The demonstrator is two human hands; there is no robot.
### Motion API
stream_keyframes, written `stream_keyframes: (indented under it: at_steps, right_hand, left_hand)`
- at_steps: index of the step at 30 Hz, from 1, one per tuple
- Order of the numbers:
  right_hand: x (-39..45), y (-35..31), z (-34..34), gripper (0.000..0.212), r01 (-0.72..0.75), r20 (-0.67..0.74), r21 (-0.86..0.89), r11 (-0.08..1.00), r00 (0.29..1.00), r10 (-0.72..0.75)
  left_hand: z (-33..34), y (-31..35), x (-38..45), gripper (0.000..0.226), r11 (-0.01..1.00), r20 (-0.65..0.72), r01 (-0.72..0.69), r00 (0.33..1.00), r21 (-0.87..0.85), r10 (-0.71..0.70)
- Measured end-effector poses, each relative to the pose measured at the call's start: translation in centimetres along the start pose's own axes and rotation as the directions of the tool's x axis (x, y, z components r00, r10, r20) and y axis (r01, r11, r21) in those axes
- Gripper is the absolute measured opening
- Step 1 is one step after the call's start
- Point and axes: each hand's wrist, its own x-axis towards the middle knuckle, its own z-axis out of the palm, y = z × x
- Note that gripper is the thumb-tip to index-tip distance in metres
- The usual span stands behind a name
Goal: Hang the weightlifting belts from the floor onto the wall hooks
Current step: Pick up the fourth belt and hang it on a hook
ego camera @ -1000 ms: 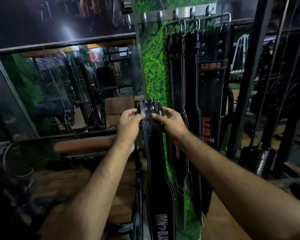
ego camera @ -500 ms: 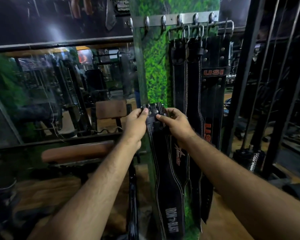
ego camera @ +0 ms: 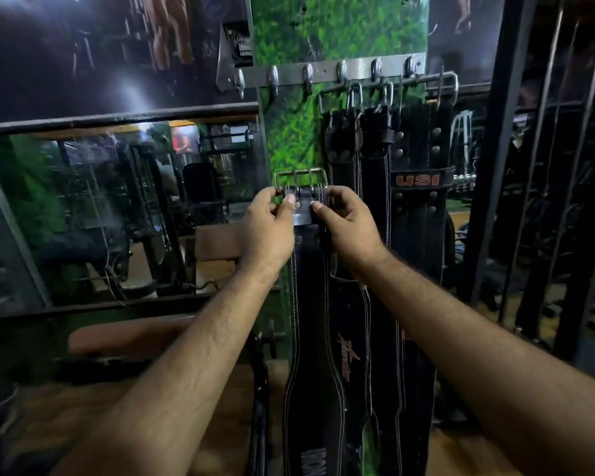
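Note:
A black weightlifting belt (ego camera: 310,338) with white stitching hangs straight down in front of me. Its metal buckle (ego camera: 301,178) stands upright at the top. My left hand (ego camera: 267,231) grips the belt's top end just under the buckle, thumb on the front. My right hand (ego camera: 349,228) pinches the same end from the right. A metal hook rail (ego camera: 323,75) is fixed to the green wall panel (ego camera: 292,135) above the buckle. Its left hooks are bare. Several black belts (ego camera: 416,207), one marked USI, hang from the right hooks.
A mirror (ego camera: 117,207) fills the wall at left, with a brown padded bench (ego camera: 128,334) below it. Black steel rack uprights (ego camera: 492,166) and bars stand at right. Wooden floor shows at the bottom.
Both hands have lifted the belt's top end higher toward the hook rail. The buckle has flipped up above my fingers.

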Motion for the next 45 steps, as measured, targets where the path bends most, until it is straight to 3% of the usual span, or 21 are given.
stream_keyframes:
  at_steps: [5,13,17,23,28,31,34,37,39,42,45]
  right_hand:
    - [4.1,-1.8,0.6,0.023,0.121,-0.113,-0.080,0.989,0.985,-0.130]
    - [10.5,-5.4,1.0,0.024,0.157,-0.197,-0.231,0.960,0.959,-0.204]
    - [13.7,-7.5,0.7,0.029,0.108,-0.203,-0.311,0.944,0.963,-0.177]
    - [16.1,-8.2,0.5,0.032,-0.051,-0.161,-0.372,0.927,0.987,-0.011]
    - [14.4,-7.1,0.6,0.037,-0.038,-0.157,-0.418,0.908,0.987,-0.031]
    - [12.4,-5.3,0.7,0.038,0.031,-0.152,-0.345,0.938,0.984,-0.088]
    - [10.0,-2.3,0.4,0.035,0.035,-0.153,-0.228,0.973,0.986,-0.071]
    - [8.8,0.4,-0.2,0.019,-0.021,0.003,-0.091,0.996,1.000,0.021]
    - [8.7,1.2,-0.8,0.021,-0.034,0.087,0.002,0.999,0.996,0.033]
    - [8.6,2.1,-1.6,0.021,-0.007,0.136,-0.014,1.000,0.991,0.009]
    - [7.8,3.9,-1.9,0.057,-0.004,0.179,-0.054,0.999,0.984,0.013]
  left_hand:
    - [1.0,2.0,4.3,0.026,0.992,-0.036,-0.124,0.992,-0.023,0.123]
    - [1.9,6.1,10.1,0.026,0.983,-0.068,-0.182,0.981,0.011,0.183]
    - [2.7,7.7,13.5,0.031,0.991,-0.087,-0.137,0.987,0.013,0.137]
    - [4.3,7.6,15.6,0.027,0.999,-0.059,0.008,0.998,0.037,-0.005]
    - [4.7,6.3,15.2,0.031,0.995,0.006,0.098,0.995,-0.015,-0.098]
    - [4.6,5.3,14.2,0.028,0.978,0.083,0.181,0.981,-0.105,-0.173]
    - [4.1,3.7,12.9,0.036,0.891,0.229,0.347,0.930,-0.292,-0.288]
    - [3.9,2.5,10.7,0.032,0.827,0.327,0.374,0.912,-0.420,-0.246]
    - [4.6,1.6,9.2,0.023,0.809,0.313,0.342,0.927,-0.478,-0.207]
    - [5.5,0.7,7.3,0.016,0.853,0.207,0.280,0.956,-0.440,-0.207]
    - [6.0,-0.7,5.7,0.014,0.884,0.175,0.236,0.968,-0.403,-0.179]
